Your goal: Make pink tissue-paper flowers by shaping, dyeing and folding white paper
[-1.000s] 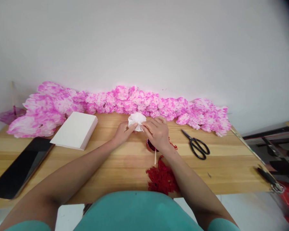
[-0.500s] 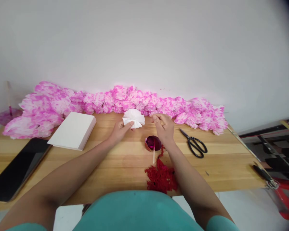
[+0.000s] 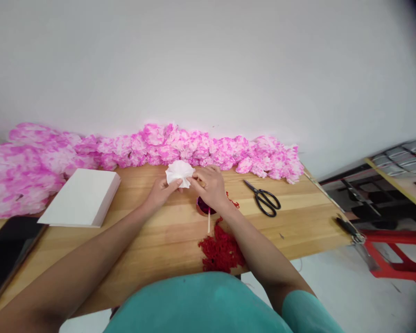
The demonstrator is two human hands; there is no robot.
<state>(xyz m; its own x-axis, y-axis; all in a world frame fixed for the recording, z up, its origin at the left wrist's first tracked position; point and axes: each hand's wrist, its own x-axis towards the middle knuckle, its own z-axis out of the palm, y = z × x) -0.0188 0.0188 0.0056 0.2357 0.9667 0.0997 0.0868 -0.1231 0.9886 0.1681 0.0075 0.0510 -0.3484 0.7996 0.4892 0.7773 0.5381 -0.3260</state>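
A white pleated paper flower (image 3: 179,172) is held over the middle of the wooden table. My left hand (image 3: 162,190) pinches its lower edge between thumb and fingers. From the other side my right hand (image 3: 208,184) has its thumb and fingertips closed on the flower's right edge. Beneath my right hand stands a small cup of dark magenta liquid (image 3: 205,206), partly hidden, with a pale stick (image 3: 209,222) leaning out of it. A tangle of red yarn (image 3: 220,249) lies nearer my body, beside my right forearm.
Pink and white paper flowers (image 3: 180,143) line the wall. A stack of white paper (image 3: 79,196) and a black phone (image 3: 12,249) lie at left. Black scissors (image 3: 265,199) rest right of my hand. Another black-handled tool (image 3: 348,229) is at the right edge, near a red stool (image 3: 395,268).
My right hand has moved left and come onto the white paper flower, closing the gap to my left hand. The whole view has shifted to the right.
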